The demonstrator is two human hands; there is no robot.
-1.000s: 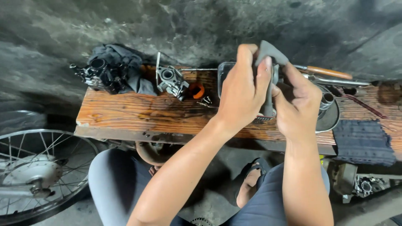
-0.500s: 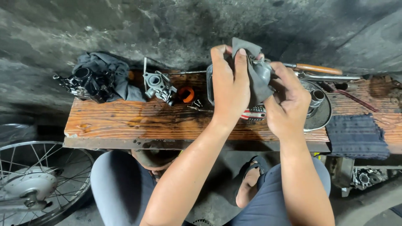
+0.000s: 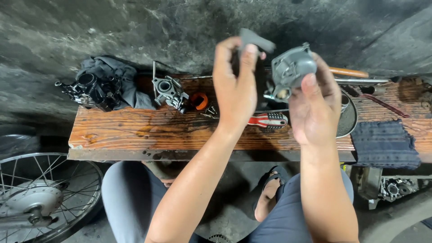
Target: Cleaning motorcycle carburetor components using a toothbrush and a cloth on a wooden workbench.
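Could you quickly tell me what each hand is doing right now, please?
Left hand: closed, pinching a small grey cloth.
Right hand: closed around a grey metal carburetor part, raised above the wooden bench.

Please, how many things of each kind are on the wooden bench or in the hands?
Metal engine parts: 3
Cloths: 3
Screwdrivers: 2
Orange ring: 1
Round tray: 1
Total: 10
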